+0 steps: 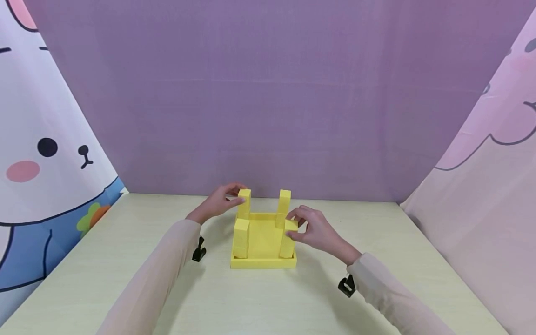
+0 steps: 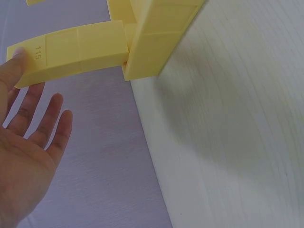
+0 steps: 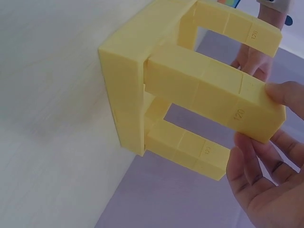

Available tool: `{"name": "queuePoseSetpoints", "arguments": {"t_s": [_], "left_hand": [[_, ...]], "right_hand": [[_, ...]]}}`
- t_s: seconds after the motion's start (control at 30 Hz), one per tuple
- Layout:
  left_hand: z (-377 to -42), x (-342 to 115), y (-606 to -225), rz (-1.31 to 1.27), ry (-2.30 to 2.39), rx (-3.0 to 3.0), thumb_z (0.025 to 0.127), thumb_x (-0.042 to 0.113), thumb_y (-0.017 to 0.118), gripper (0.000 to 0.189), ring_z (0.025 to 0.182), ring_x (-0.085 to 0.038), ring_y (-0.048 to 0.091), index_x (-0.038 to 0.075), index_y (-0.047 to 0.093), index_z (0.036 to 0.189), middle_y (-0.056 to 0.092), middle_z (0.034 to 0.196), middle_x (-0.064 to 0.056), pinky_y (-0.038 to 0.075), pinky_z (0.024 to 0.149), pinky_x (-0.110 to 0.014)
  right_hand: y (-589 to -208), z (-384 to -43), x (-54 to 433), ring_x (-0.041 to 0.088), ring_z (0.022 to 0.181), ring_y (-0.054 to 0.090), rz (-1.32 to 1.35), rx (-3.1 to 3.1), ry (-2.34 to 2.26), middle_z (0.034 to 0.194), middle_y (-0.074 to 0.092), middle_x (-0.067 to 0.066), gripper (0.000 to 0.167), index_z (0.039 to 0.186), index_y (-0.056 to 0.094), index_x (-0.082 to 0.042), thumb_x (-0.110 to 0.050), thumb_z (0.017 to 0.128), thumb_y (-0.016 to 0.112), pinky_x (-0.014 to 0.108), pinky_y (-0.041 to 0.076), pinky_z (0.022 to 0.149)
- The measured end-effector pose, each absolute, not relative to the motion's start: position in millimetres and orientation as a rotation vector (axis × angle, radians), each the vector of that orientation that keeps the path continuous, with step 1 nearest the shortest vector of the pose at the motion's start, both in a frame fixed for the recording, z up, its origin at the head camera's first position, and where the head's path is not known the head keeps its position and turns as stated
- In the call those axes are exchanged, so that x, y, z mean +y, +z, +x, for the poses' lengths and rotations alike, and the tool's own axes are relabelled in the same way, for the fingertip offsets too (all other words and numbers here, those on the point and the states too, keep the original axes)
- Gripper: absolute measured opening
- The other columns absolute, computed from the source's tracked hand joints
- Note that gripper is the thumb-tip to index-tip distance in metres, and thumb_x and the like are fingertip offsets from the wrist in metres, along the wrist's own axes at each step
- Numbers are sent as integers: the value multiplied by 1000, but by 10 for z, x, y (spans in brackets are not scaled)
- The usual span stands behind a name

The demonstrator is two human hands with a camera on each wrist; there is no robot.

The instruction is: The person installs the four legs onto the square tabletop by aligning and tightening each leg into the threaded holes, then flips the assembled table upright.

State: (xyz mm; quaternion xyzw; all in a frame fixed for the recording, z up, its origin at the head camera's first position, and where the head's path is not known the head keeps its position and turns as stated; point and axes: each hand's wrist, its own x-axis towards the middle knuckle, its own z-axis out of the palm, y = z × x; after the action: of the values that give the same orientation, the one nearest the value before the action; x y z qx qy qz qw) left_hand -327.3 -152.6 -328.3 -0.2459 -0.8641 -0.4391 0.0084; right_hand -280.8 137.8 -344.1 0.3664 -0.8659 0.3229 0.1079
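Note:
A shallow yellow square tray with a raised rim sits on the table, and a yellow stacked-block post stands upright in each corner. My left hand pinches the top of the far-left post, thumb on one face. In the left wrist view that post bears the number 115. My right hand pinches the near-right post near its top; the right wrist view shows 120 on this post. Neither hand touches the near-left post or the far-right post.
The pale wooden table ends at a purple cloth wall close behind the tray. Cartoon-printed cloths flank it, a white-and-blue one on the left and a pink one on the right. Black clips hang at both wrists.

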Motion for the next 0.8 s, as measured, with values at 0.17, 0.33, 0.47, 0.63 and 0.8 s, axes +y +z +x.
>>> {"name": "queuePoseSetpoints", "arguments": {"t_s": [0.17, 0.33, 0.47, 0.63, 0.8], "left_hand": [[-3287, -1530, -3287, -754, -1378, -2718, 90, 11, 57, 37, 109, -36, 53, -3, 49, 124, 57, 117, -21, 47, 89, -48], [-3370, -1538, -3362, -735, -1393, -2718, 90, 12, 57, 37, 109, -35, 53, 0, 50, 124, 57, 117, -20, 47, 89, -49], [-3510, -1575, -3495, -746, -1356, -2711, 90, 17, 58, 35, 107, -31, 54, 6, 51, 123, 59, 115, -15, 48, 88, -47], [-3588, -1596, -3554, -746, -1329, -2715, 89, 19, 59, 35, 106, -29, 55, 9, 53, 121, 60, 113, -12, 49, 87, -45], [-3590, -1595, -3557, -750, -1319, -2716, 90, 20, 59, 34, 106, -29, 55, 9, 53, 121, 60, 113, -12, 49, 87, -45]], "right_hand": [[-3456, -2790, 1385, 14, 77, 55, 1065, -2539, 959, 91, 60, 2, 29, 99, 62, -9, -16, 74, 76, 19, 48, 51], [-3485, -2790, 1404, 13, 80, 56, 1050, -2532, 972, 95, 62, 2, 32, 101, 63, -9, -16, 73, 76, 20, 48, 52], [-3490, -2779, 1431, 15, 83, 57, 1048, -2541, 1000, 99, 62, 2, 35, 105, 61, -8, -15, 74, 76, 24, 50, 54], [-3495, -2766, 1471, 17, 85, 58, 1054, -2539, 1014, 101, 63, 3, 38, 108, 59, -7, -12, 74, 75, 25, 51, 57], [-3525, -2770, 1489, 17, 86, 60, 1076, -2505, 1052, 101, 64, 3, 38, 109, 59, -7, -9, 75, 74, 27, 52, 59]]}}
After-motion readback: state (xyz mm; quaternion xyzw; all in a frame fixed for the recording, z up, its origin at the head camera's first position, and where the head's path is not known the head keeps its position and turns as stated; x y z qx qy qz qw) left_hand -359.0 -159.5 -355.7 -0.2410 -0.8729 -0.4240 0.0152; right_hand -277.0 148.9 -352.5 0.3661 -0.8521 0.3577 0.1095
